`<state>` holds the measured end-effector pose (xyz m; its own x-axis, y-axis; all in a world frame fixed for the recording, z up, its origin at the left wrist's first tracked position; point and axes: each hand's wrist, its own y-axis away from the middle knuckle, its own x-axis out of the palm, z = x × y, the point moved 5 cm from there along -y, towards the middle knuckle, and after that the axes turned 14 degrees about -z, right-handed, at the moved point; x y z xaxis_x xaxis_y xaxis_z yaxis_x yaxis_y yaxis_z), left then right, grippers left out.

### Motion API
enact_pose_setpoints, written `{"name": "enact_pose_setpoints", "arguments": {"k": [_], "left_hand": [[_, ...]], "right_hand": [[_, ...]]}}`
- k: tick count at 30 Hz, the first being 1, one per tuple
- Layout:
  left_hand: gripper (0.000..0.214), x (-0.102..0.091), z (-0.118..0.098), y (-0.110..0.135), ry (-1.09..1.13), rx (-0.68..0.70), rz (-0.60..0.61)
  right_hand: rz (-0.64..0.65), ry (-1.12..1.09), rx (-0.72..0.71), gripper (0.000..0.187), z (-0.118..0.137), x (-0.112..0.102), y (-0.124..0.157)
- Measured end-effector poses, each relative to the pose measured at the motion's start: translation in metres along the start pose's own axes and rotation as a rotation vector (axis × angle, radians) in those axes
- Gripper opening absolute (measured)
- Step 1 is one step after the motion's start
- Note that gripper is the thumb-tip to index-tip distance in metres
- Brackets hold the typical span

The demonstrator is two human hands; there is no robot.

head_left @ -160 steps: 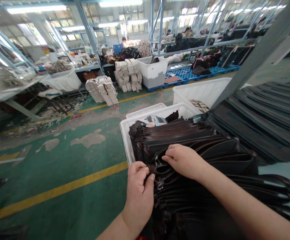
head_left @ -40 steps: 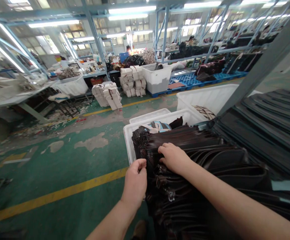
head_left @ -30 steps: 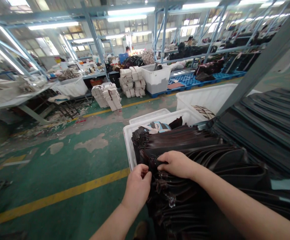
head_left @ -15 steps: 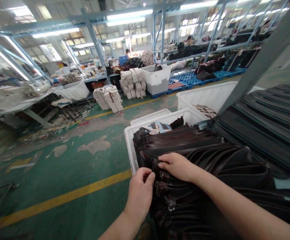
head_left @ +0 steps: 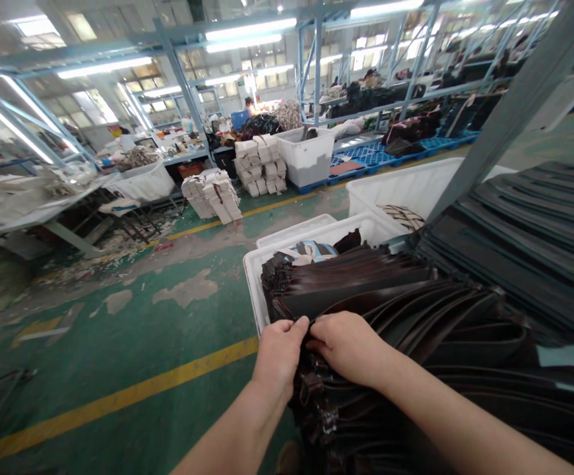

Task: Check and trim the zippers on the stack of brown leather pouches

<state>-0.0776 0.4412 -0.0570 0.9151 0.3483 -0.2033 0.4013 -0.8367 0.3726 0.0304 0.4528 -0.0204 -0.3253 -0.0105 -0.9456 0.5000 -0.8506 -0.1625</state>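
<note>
Dark brown, leather-like pieces [head_left: 361,280] are packed on edge in a white plastic bin [head_left: 251,290] and spill toward me. At the near left end of the row, my left hand [head_left: 278,349] pinches the edge of one dark piece between thumb and forefinger. Right beside it my right hand [head_left: 349,346] has its fingers curled over the same piece's end, the fingertips almost meeting those of the left. The gripped edge is mostly hidden by the fingers. Below the hands, folded ends with shiny clear bits [head_left: 329,419] stick out of the stack.
Large dark panels [head_left: 524,244] lie stacked at the right, behind a slanted grey post [head_left: 502,125]. Another white bin [head_left: 400,188] stands beyond. Bundled pale stacks [head_left: 220,194] sit across the green floor [head_left: 133,343]. A person [head_left: 249,104] is far back at a bench.
Both hands have come together at the end of one dark piece. The left thumb and forefinger have closed on its edge, and the right fingers have curled in.
</note>
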Motion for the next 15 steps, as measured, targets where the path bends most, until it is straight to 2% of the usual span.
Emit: {"name": "enact_pose_setpoints", "arguments": {"k": [4,7,10,15], "left_hand": [[0.027,0.0025,0.0012,0.0009,0.060,-0.020,-0.076],[0.025,0.0038,0.0016,0.0022,0.170,-0.046,-0.033],[0.034,0.0036,0.0008,0.0006,0.216,-0.056,0.008],[0.040,0.0056,0.0020,-0.0033,0.241,-0.133,0.005]], "right_hand": [[-0.019,-0.010,-0.003,0.020,0.0015,0.0006,0.0012],[-0.039,-0.017,0.001,0.020,0.0009,0.0012,0.0007],[-0.031,-0.011,-0.014,0.021,0.0005,0.0023,0.0000],[-0.035,0.005,-0.019,0.022,-0.0007,0.0027,-0.0007]]}}
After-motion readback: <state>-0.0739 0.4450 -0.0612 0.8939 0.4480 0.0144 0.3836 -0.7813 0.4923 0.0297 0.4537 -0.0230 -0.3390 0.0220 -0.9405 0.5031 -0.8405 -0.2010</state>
